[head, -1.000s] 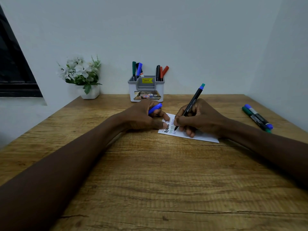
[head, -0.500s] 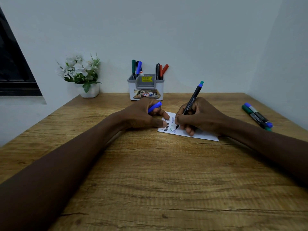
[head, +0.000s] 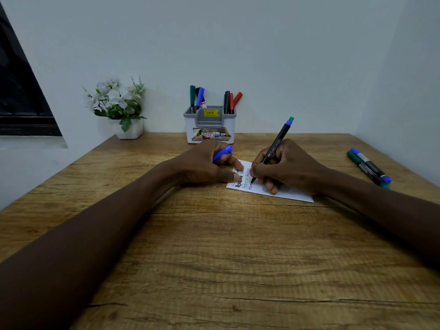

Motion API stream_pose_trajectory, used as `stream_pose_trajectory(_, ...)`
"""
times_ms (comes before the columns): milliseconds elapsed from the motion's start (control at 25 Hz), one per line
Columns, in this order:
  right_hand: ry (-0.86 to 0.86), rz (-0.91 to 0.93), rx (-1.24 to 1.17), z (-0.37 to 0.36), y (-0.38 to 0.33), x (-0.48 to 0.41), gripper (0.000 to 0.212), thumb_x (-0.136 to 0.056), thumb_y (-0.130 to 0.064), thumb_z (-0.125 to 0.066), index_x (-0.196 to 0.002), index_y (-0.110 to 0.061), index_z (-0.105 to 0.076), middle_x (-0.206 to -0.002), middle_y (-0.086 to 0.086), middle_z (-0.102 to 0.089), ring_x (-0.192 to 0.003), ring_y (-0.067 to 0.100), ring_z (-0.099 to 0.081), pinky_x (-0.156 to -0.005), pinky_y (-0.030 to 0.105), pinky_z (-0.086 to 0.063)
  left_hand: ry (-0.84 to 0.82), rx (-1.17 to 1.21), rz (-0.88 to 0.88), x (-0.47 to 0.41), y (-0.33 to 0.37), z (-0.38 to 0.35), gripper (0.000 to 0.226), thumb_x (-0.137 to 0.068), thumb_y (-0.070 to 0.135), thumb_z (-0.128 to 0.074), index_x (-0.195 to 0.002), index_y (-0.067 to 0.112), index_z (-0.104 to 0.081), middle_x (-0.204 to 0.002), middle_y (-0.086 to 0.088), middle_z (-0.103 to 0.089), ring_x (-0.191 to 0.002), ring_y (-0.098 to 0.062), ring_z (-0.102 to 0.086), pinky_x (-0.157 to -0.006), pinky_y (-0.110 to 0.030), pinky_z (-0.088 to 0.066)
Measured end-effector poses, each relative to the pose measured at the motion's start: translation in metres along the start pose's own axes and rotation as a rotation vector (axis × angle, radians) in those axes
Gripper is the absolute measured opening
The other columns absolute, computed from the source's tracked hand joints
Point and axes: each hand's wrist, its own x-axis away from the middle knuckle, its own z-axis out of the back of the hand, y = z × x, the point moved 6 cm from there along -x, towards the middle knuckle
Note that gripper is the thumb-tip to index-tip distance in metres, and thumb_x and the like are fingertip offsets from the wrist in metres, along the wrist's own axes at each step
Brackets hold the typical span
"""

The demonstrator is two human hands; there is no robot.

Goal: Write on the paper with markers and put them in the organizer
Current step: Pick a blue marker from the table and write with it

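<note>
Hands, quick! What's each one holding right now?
Left hand: curled round a blue cap, fingertips on the paper.
Right hand: gripping the black pen, tip on the paper.

Rectangular brown wooden table (head: pixel 214 258): at the back edge, centre, stands a grey-and-white plastic organizer (head: pixel 210 129) with upright markers in its left (head: pixel 199 97) and right compartments; a white pot of artificial flowers (head: pixel 119 108) stands well to its left. Before the organizer lies a small white paper sheet (head: pixel 285 192); the left hand (head: pixel 204 163), holding a blue marker cap (head: pixel 222 153), rests on the sheet's left edge, and the right hand (head: pixel 290 165) holds a slim black marker (head: pixel 273 148) tip-down on the sheet. Near the table's right edge, well apart from the sheet, a blue-capped marker (head: pixel 370 164) and a green-capped marker (head: pixel 363 167) lie side by side.
</note>
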Motion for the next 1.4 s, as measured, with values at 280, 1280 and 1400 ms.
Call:
stream_pose_trajectory(280, 0.036, 0.004, 0.005, 0.000, 0.000, -0.001, 0.015, -0.094, -0.004, -0.069, -0.091, 0.011, -0.072, -0.059, 0.008, -0.070, -0.043, 0.011, -0.061, -0.046, 0.020, -0.051, -0.016, -0.021, 0.005, 0.002, 0.001, 0.000, 0.036, -0.083, 0.023, -0.082, -0.114, 0.014, -0.066, -0.080, 0.033, -0.070, -0.076, 0.011, -0.063, -0.074, -0.020, -0.042)
stream_pose_trajectory(1280, 0.152, -0.004, -0.484, 0.012, 0.010, -0.014, 0.018, -0.082, -0.005, -0.081, -0.088, -0.007, -0.065, -0.071, 0.012, -0.067, -0.052, 0.014, -0.059, -0.048, 0.023, -0.051, 0.258, -0.039, -0.086, 0.009, 0.017, 0.010, 0.043, -0.107, 0.036, -0.044, -0.077, 0.038, -0.074, -0.096, 0.005, -0.073, -0.095, -0.006, -0.063, -0.084, -0.030, -0.043)
stream_pose_trajectory(1400, 0.189, 0.002, -0.665, 0.016, 0.010, -0.017, 0.009, -0.095, -0.008, -0.066, -0.087, -0.005, -0.068, -0.072, 0.011, -0.070, -0.056, 0.013, -0.064, -0.053, 0.023, -0.056, 0.283, -0.041, -0.086, 0.010, 0.017, 0.010, 0.014, -0.097, 0.031, -0.065, -0.098, 0.032, -0.078, -0.093, 0.020, -0.073, -0.087, 0.007, -0.063, -0.078, -0.022, -0.046)
